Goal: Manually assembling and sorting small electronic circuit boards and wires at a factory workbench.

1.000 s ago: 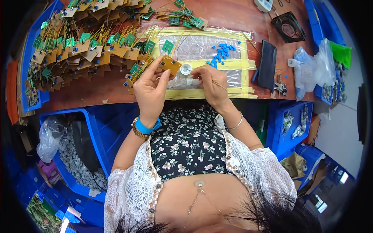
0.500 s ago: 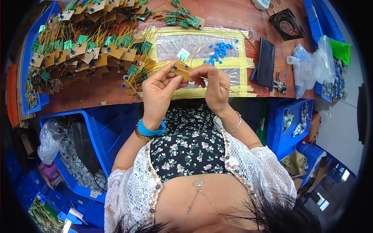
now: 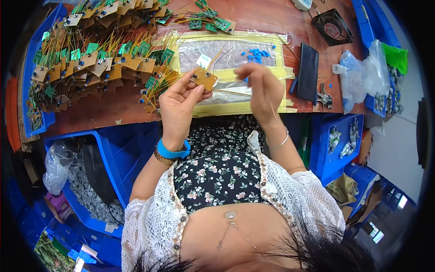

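Observation:
My left hand [image 3: 180, 100] pinches a small brown circuit board [image 3: 206, 80] by its left side, between thumb and fingers. A small black part sits on the board's left side. Next to its upper edge show a white-looking square piece [image 3: 203, 60] and thin wires. My right hand [image 3: 263, 88] is raised to the right of the board, apart from it, with its fingers smeared by motion. Whether it still holds the thin stick is unclear. Just beyond those fingers, a loose group of small blue pieces [image 3: 258, 56] lies on the plastic-covered, yellow-taped mat [image 3: 199, 47].
Wired brown and green boards [image 3: 97, 63] heap up at the left. On the right are a black phone [image 3: 308, 72], a square fan [image 3: 333, 28], a metal clip [image 3: 324, 98] and plastic bags [image 3: 360, 75]. Blue bins [image 3: 108, 158] stand below the table edge.
My right hand has moved right and away from the board, and the stick no longer reaches the board's face from it. My left hand has shifted slightly left, still holding the board.

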